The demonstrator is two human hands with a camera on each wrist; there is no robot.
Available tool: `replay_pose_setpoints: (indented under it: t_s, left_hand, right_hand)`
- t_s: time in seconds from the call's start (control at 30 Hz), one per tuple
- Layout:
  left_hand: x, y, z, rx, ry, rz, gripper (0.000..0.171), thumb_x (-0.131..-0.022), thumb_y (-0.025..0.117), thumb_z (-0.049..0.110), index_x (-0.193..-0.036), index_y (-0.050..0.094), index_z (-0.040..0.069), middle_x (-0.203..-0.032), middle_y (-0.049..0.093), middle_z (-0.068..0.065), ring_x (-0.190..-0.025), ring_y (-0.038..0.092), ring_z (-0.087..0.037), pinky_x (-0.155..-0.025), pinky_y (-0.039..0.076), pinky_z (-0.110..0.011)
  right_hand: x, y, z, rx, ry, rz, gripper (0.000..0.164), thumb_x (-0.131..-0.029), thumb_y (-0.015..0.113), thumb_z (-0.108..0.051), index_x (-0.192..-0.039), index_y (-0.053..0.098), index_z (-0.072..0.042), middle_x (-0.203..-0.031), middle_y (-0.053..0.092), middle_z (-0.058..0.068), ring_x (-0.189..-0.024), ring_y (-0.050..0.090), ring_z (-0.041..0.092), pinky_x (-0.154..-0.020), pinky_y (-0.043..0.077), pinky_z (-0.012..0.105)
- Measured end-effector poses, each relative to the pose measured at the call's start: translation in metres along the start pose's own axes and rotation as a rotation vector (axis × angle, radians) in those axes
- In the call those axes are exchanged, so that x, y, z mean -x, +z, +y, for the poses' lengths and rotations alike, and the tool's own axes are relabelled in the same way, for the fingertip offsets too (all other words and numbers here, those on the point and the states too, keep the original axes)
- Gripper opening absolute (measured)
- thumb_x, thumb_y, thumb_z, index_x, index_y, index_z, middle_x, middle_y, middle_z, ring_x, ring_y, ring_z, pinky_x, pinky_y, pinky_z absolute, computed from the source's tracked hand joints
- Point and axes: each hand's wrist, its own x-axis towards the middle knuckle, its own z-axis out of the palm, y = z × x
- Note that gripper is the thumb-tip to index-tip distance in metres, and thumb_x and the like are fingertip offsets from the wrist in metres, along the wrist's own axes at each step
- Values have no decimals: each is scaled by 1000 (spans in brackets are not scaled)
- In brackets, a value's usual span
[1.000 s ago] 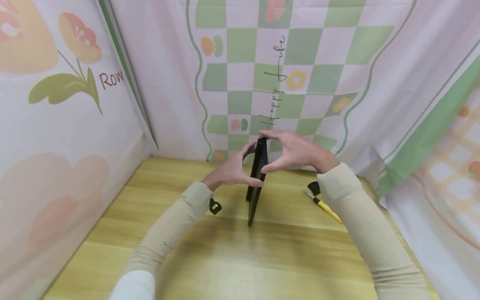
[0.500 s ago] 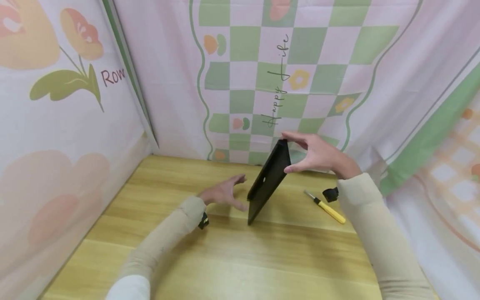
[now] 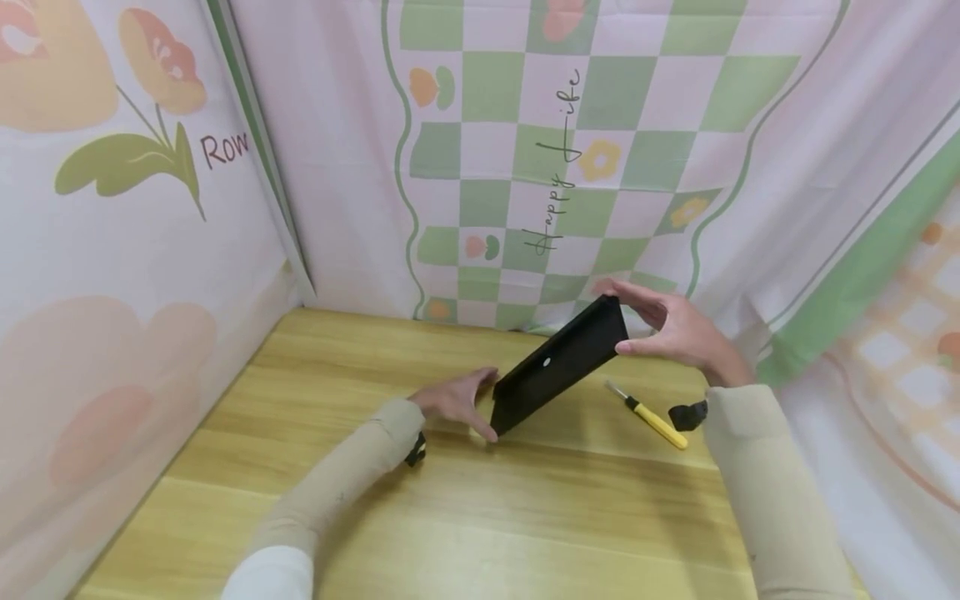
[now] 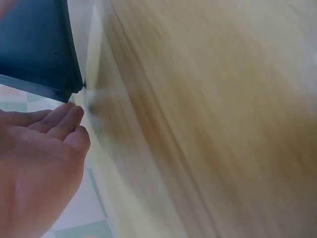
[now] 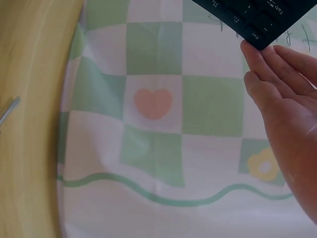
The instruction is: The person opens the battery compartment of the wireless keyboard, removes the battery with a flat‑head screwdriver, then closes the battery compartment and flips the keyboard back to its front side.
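Observation:
A black keyboard [image 3: 570,362] tilts in the head view, its plain back with a small white spot towards me and its right end raised. At that upper end, my right hand [image 3: 678,333] grips it between thumb and fingers on opposite edges. Lower down, my left hand [image 3: 453,400] spans the other end, thumb at the near corner and fingers at the far one. The right wrist view shows the key side of the keyboard [image 5: 257,22], with Esc and Tab legends, against the fingertips. In the left wrist view, fingertips [image 4: 72,111] meet its dark corner.
A yellow-handled screwdriver [image 3: 656,423] lies on the wooden table [image 3: 480,517], right of the keyboard. Behind the table hangs a green-and-white checked curtain [image 3: 555,150]. A flower-printed cloth [image 3: 112,250] borders the left side.
My right hand has swung the keyboard's upper end right and down from near upright. My left hand left the upper part, moved lower and came to the bottom end.

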Motion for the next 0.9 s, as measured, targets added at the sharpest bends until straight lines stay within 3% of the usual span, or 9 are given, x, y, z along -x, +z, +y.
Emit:
replay_pose_setpoints:
  t_s: [0.13, 0.2, 0.33, 0.5, 0.63, 0.73, 0.9]
  left_hand:
    - [-3, 2, 0, 23, 8, -8, 133, -73, 99, 28, -170, 11, 7, -178, 19, -12, -163, 24, -30, -135, 22, -43]
    - [-4, 3, 0, 46, 19, 4, 131, -72, 99, 25, -169, 13, 5, -177, 20, -13, -163, 26, -32, -135, 23, -44]
    - [0, 1, -1, 85, 41, 27, 128, -72, 98, 19, -168, 16, 2, -175, 25, -16, -160, 31, -34, -134, 26, -45]
    - [12, -8, -7, 124, 66, 40, 126, -72, 96, 16, -168, 16, 1, -174, 26, -18, -160, 30, -37, -133, 26, -50]
    - [25, -20, -13, 140, 77, 50, 126, -73, 95, 16, -168, 14, 3, -175, 23, -18, -162, 25, -38, -134, 22, -53]
    - [36, -30, -15, 143, 78, 55, 125, -74, 94, 14, -169, 12, 2, -176, 20, -19, -163, 22, -39, -135, 19, -56]
    - [55, -46, -16, 147, 67, 74, 127, -74, 95, 14, -169, 11, 3, -176, 20, -20, -163, 18, -41, -134, 16, -60]
  right_hand:
    - [9, 1, 8, -53, 39, 34, 90, -87, 86, -5, -164, 40, -16, -171, 37, 14, -148, 42, -4, -113, 36, 2]
    - [10, 2, 11, -82, 38, 46, 89, -87, 85, -3, -163, 41, -14, -170, 39, 12, -143, 43, -12, -113, 37, 3]
    - [13, 1, 17, -92, 10, 25, 89, -88, 84, -4, -164, 39, -11, -169, 43, 10, -141, 43, -15, -114, 37, 3]
    - [19, 3, 25, -65, 20, -11, 93, -87, 86, -6, -165, 36, -9, -168, 41, 17, -141, 42, -15, -111, 37, 1]
    - [25, 7, 28, 11, 54, -50, 97, -84, 90, -14, -165, 36, -12, -169, 41, 15, -153, 44, 15, -109, 36, 0]
    - [28, 12, 30, 53, 43, -106, 103, -83, 92, -18, -166, 32, -8, -170, 37, 18, -153, 38, 42, -109, 33, -2]
    - [34, 29, 36, 102, 44, -178, 111, -79, 95, -25, -164, 28, 3, -167, 37, 27, -153, 36, 50, -109, 27, -2]
